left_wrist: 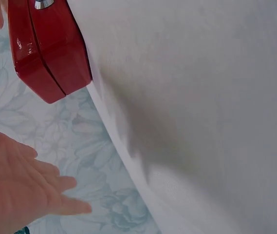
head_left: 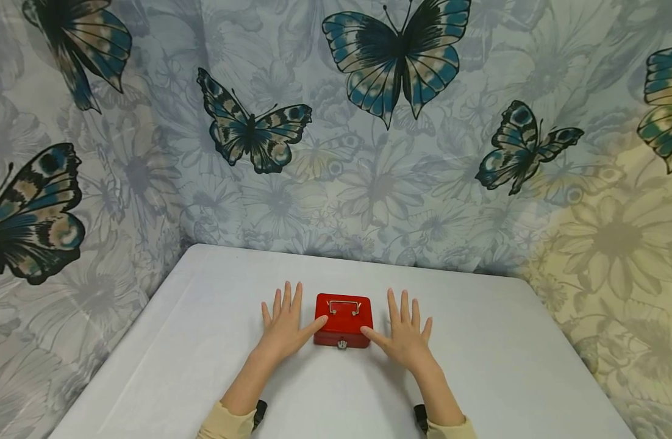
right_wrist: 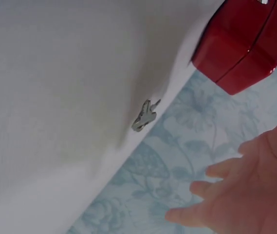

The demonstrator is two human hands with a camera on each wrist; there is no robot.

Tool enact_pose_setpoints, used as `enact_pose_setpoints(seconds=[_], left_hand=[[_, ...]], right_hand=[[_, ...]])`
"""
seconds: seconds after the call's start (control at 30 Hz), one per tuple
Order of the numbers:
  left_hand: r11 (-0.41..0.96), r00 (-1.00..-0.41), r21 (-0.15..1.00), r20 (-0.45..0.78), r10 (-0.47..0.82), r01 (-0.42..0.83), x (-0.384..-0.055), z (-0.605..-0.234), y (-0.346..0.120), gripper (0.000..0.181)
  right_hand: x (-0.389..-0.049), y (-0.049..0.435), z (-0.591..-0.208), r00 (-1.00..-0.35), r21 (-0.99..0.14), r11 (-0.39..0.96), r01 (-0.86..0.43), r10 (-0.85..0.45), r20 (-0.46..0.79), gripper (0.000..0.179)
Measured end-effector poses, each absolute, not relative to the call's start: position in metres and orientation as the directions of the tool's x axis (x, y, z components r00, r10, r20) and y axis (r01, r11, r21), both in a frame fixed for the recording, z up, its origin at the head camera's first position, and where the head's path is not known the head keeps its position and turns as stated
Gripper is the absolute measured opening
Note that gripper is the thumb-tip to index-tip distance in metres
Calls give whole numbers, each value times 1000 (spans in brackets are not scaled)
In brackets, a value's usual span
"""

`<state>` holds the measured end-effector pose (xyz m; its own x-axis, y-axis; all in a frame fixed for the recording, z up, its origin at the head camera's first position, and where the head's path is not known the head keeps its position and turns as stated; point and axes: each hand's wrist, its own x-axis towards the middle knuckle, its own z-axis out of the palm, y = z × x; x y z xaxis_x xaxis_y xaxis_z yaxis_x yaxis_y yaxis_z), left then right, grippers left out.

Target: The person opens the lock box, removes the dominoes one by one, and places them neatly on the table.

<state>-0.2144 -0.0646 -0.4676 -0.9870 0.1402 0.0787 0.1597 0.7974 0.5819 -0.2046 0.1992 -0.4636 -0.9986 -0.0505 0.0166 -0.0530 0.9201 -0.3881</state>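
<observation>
A red metal cash box point(head_left: 336, 335) stands closed on the white table, its wire handle point(head_left: 344, 302) on the lid and a silver lock point(head_left: 342, 345) on its front. To the left of it my left hand point(head_left: 283, 334) hovers with fingers spread, the thumb by the lid's edge. On the other side my right hand point(head_left: 406, 342) is also spread, thumb toward the box. Both hands are empty; contact with the box cannot be made out. In the right wrist view, small metal keys point(right_wrist: 145, 116) lie on the table near the box; my right hand hides them in the head view.
The white-covered table point(head_left: 248, 274) reaches back to a wall of butterfly-and-flower fabric point(head_left: 369, 201), which also hangs on the left and right. Dark wrist bands point(head_left: 260, 413) sit by the yellow sleeves point(head_left: 226, 422).
</observation>
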Motion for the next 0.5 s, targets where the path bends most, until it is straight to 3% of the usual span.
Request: enact_pose_setpoints(seconds=[0.2, 0.5], left_hand=[[624, -989, 771, 57, 134, 129, -215, -467, -66, 95], [466, -995, 884, 4, 100, 50, -219, -471, -67, 75]], right_hand=[[-207, 205, -464, -997, -523, 849, -77, -81, 16, 112], [-208, 209, -467, -993, -723, 684, -95, -118, 19, 104]])
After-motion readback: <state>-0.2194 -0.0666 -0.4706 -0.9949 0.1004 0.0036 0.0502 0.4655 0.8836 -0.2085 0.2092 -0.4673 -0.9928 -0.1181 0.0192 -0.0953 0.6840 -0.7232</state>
